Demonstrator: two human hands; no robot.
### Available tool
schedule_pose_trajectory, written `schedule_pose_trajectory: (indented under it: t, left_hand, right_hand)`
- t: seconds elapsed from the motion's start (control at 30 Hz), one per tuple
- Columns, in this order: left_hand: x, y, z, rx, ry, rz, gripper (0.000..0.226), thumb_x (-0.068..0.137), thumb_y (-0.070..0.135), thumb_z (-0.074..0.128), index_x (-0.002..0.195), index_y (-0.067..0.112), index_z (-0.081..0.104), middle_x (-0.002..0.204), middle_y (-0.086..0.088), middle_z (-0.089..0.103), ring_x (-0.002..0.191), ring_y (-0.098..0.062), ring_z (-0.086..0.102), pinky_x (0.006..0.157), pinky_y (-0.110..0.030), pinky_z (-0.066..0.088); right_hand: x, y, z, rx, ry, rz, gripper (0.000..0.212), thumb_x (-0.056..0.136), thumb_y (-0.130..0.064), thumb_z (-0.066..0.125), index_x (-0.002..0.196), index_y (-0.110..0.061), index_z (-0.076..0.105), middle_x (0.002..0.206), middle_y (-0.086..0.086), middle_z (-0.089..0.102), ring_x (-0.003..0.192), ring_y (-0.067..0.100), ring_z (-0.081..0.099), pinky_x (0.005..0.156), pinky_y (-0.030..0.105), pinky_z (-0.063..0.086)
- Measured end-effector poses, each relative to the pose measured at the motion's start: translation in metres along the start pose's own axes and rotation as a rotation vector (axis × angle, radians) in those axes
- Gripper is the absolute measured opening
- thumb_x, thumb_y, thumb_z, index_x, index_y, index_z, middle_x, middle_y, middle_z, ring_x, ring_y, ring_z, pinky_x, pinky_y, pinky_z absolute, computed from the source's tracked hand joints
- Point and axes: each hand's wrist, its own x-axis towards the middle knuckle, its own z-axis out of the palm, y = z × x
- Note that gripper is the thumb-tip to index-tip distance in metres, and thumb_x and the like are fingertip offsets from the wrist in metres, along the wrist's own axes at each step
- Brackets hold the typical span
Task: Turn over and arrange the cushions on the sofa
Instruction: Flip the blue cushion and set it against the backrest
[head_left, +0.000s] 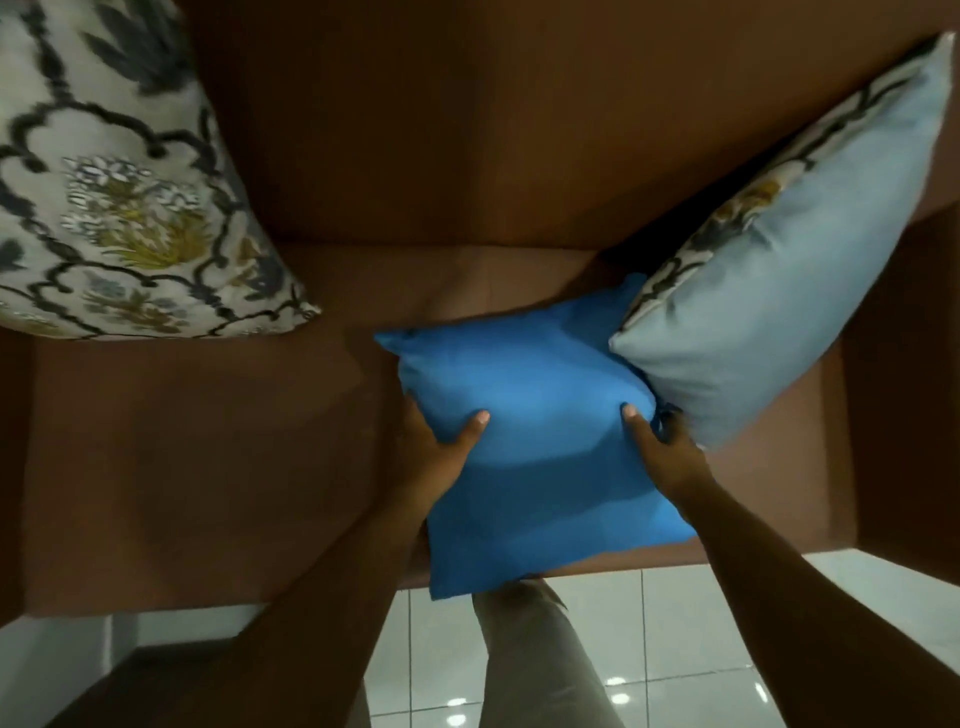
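Blue cushion is lying on the sofa seat, front corner overhanging, touching the grey cushion; left hand and right hand are gripping opposite edges, thumbs on top, probably for flipping.

The bright blue square cushion is covered in plain matt cloth, smooth with soft creases. The brown sofa is upholstered in a matt, suede-like fabric. A woven floral print is seen on the cream patterned cushion. The white floor tiles are glossy.
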Motion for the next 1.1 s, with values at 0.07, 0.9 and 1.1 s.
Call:
schedule_pose_trajectory:
  t: [0.07,0.9,1.1]
  left_hand:
    - [-0.008,-0.011,0.004,-0.165,-0.019,-0.114,0.100,0.058,0.078,0.082,0.142,0.035,0.051,0.142,0.012,0.060,0.130,-0.012,0.059,0.110,-0.040,0.047]
    - [0.032,0.221,-0.166,-0.479,0.038,0.207,0.098,0.077,0.067,0.074,0.155,0.030,0.027,0.141,0.007,0.056,0.123,-0.013,0.059,0.108,-0.036,0.045]
    - [0.089,0.247,-0.147,-0.274,0.189,0.143,0.111,0.085,0.064,0.069,0.162,0.021,0.001,0.163,-0.006,0.034,0.141,-0.028,0.047,0.109,-0.040,0.047]
  right_hand:
    - [0.010,0.015,-0.006,0.043,-0.151,0.042,0.121,0.054,-0.097,0.053,0.151,-0.027,0.037,0.153,0.001,0.046,0.138,0.029,0.046,0.114,0.050,0.040]
    - [0.002,-0.254,-0.006,0.556,0.058,-0.585,0.073,0.091,-0.039,0.071,0.142,-0.010,0.025,0.128,-0.005,0.052,0.109,-0.005,0.059,0.086,0.013,0.051]
    - [0.052,-0.275,0.001,0.422,0.312,-0.538,0.064,0.095,-0.044,0.066,0.131,-0.004,0.032,0.118,-0.001,0.052,0.099,0.009,0.060,0.091,0.033,0.053]
